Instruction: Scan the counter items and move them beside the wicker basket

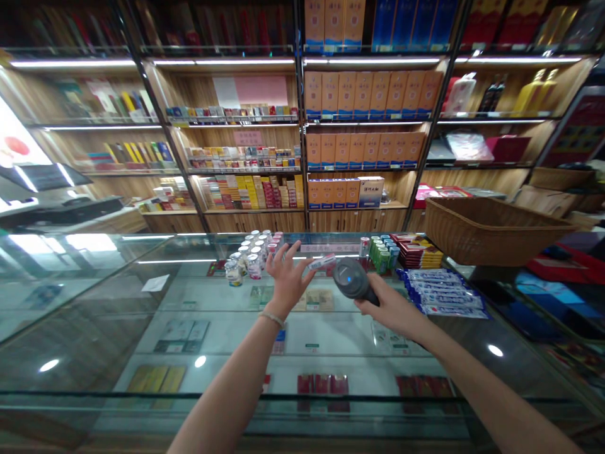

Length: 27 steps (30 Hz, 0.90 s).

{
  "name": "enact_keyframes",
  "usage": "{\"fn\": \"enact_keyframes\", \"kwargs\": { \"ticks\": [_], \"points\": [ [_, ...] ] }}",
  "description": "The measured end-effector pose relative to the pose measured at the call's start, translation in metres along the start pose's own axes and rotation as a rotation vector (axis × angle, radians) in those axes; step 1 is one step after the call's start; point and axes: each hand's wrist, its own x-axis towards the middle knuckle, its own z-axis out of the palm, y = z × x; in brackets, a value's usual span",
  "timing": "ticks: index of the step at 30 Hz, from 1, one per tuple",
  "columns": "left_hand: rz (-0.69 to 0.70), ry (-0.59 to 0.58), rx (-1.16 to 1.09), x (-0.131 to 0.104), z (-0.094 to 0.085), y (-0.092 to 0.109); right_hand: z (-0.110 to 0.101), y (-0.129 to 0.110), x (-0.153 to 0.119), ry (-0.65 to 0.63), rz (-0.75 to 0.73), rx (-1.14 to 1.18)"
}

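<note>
My left hand point(287, 277), with a bracelet at the wrist, pinches a small pinkish-white tube-like pack point(322, 262) between thumb and finger; a barcode-like patch shows on it. My right hand point(385, 304) is wrapped round the handle of a dark grey handheld scanner point(350, 278), whose rounded head has a small blue light. The scanner head is just right of the pack. Both hands are above the glass counter point(222, 328). Left of my left hand stand white-lidded containers point(233, 271) in rows, and pink ones point(275, 242) are behind it.
Green containers point(379, 252), red and yellow packs point(410, 251) and blue-white packets point(444, 291) lie at the right. A wicker basket point(491, 230) stands beyond them. Boxed goods fill the back shelves point(246, 170). A paper slip point(155, 283) lies left on the glass.
</note>
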Motion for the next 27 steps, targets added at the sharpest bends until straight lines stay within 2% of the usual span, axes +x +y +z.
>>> {"fn": "enact_keyframes", "kwargs": {
  "ticks": [3, 7, 15, 19, 27],
  "points": [
    [0.019, 0.033, 0.002, 0.000, 0.002, -0.001, -0.009, -0.017, -0.007, -0.093, 0.006, 0.074],
    [0.060, 0.085, 0.011, 0.000, 0.004, -0.001, -0.005, -0.031, -0.014, -0.184, 0.039, 0.064],
    [0.048, 0.077, 0.021, -0.001, 0.007, -0.003, 0.012, -0.042, -0.015, -0.134, 0.236, -0.205],
    [0.046, 0.097, 0.023, -0.001, 0.008, -0.003, 0.014, -0.047, -0.015, -0.124, 0.242, -0.285],
    [0.061, 0.067, 0.007, -0.001, 0.005, -0.004, 0.011, -0.048, -0.015, -0.121, 0.232, -0.248]
  ]
}}
